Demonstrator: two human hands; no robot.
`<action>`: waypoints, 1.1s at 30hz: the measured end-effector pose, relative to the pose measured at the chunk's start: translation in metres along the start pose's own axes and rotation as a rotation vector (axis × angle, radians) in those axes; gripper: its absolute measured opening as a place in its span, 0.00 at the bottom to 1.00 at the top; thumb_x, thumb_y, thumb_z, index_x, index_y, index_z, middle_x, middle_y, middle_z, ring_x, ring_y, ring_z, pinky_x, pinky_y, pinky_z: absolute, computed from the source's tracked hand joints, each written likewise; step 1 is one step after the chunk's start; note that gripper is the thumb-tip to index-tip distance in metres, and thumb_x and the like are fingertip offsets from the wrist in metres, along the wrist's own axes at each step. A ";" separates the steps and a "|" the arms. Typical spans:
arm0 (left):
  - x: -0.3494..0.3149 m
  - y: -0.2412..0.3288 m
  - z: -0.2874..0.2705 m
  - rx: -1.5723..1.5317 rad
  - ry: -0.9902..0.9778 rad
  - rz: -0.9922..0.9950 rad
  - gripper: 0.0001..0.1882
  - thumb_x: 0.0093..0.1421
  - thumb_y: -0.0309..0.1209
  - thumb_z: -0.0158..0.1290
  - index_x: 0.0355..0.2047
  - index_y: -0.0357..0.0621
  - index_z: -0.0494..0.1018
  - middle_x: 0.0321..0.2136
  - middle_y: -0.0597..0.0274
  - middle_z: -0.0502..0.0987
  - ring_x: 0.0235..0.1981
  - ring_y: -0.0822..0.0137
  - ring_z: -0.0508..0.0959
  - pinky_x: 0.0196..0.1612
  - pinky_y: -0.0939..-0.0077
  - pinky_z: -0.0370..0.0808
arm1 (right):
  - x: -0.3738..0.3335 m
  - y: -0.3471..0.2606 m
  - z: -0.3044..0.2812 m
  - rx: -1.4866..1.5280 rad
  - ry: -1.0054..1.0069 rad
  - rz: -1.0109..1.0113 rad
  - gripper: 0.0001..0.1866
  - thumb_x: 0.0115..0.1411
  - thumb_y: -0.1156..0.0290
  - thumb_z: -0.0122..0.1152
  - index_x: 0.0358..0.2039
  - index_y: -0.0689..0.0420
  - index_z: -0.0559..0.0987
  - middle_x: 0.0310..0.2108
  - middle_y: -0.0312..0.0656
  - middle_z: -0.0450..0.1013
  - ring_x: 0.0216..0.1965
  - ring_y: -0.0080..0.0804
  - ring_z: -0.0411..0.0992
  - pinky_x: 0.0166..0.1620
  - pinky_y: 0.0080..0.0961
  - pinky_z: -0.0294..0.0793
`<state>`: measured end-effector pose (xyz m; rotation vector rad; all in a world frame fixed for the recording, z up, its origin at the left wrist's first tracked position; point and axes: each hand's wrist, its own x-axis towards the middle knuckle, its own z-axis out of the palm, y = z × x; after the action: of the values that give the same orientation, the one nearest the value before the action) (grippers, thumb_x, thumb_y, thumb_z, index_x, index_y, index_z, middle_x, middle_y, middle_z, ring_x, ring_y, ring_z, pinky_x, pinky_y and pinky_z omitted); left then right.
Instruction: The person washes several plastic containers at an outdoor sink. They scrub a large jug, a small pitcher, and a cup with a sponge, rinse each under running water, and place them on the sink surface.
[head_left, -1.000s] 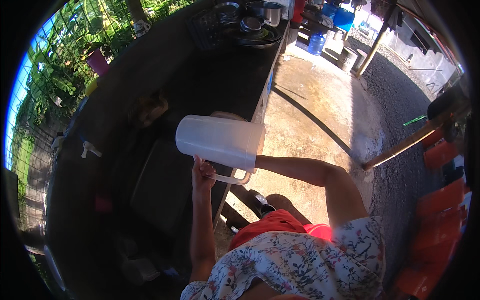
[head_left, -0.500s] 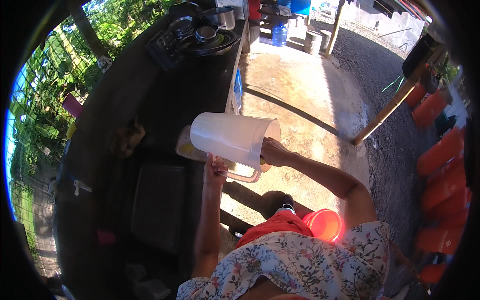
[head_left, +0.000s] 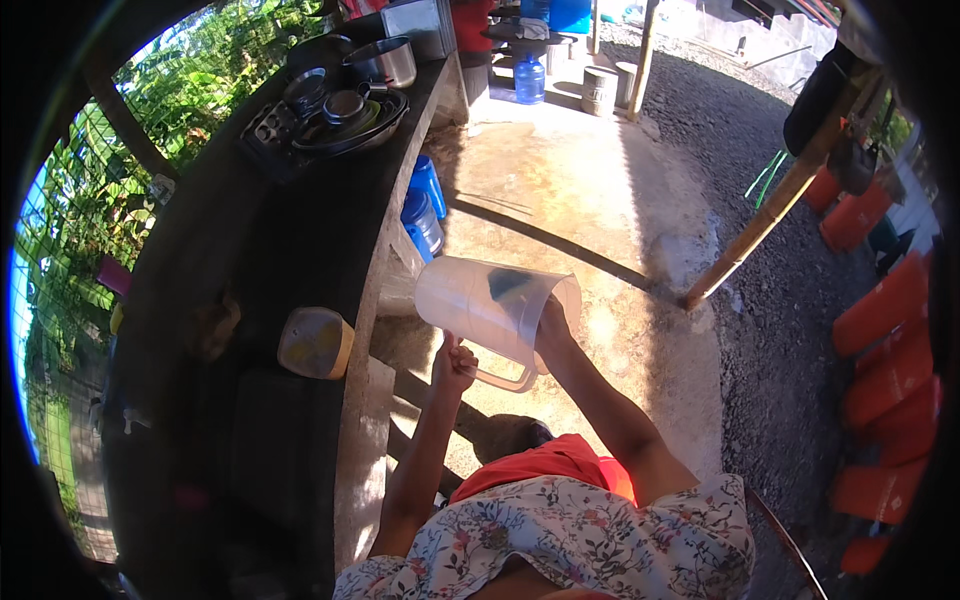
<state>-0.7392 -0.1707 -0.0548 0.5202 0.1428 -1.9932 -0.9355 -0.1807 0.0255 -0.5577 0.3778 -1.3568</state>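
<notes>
A translucent plastic pitcher [head_left: 465, 290] lies on its side in the air in front of me, its mouth toward the right. My left hand [head_left: 457, 364] is closed round its handle, near the base end. Through the mouth reaches my right hand [head_left: 552, 325], its fingers partly hidden by the wall. A dark green scouring sponge [head_left: 512, 285] shows through the plastic at that hand's fingertips, pressed to the inner wall. Left of the pitcher, on the dark counter, stands a square tub [head_left: 316, 342] with something yellow in it.
Pans and pots [head_left: 350, 110] are stacked at the counter's far end. Blue water jugs [head_left: 422, 215] stand beneath its edge. A bamboo post [head_left: 745, 245] rises at the right, with orange containers [head_left: 885, 310] beyond it. Concrete floor [head_left: 540, 170] lies beyond the pitcher.
The pitcher has shifted slightly right and down in view, away from the counter. My right hand has gone deeper inside, and the green sponge now shows through the wall.
</notes>
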 end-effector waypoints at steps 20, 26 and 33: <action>0.070 -0.128 0.083 0.142 0.084 -0.213 0.11 0.61 0.41 0.49 0.28 0.52 0.64 0.09 0.75 0.59 0.10 0.80 0.58 0.15 0.85 0.59 | 0.063 -0.080 -0.080 -0.462 0.195 -0.084 0.16 0.55 0.73 0.55 0.44 0.63 0.70 0.43 0.42 0.71 0.42 0.26 0.70 0.40 0.20 0.70; 0.074 -0.129 0.086 0.087 0.026 -0.267 0.11 0.61 0.40 0.49 0.26 0.50 0.64 0.09 0.75 0.59 0.11 0.81 0.57 0.15 0.87 0.58 | 0.097 -0.013 -0.177 -0.756 0.080 -0.185 0.20 0.63 0.69 0.46 0.54 0.60 0.64 0.50 0.44 0.66 0.51 0.33 0.65 0.50 0.27 0.67; 0.080 -0.104 0.091 0.040 0.000 -0.267 0.10 0.62 0.38 0.47 0.27 0.50 0.64 0.09 0.75 0.60 0.10 0.80 0.58 0.16 0.85 0.59 | 0.118 -0.007 -0.173 -0.440 0.036 -0.008 0.21 0.64 0.68 0.45 0.57 0.59 0.62 0.52 0.46 0.65 0.52 0.34 0.65 0.52 0.29 0.66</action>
<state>-0.8880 -0.2168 -0.0195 0.5498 0.1798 -2.2601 -1.0162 -0.3244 -0.1043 -0.8982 0.7123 -1.2969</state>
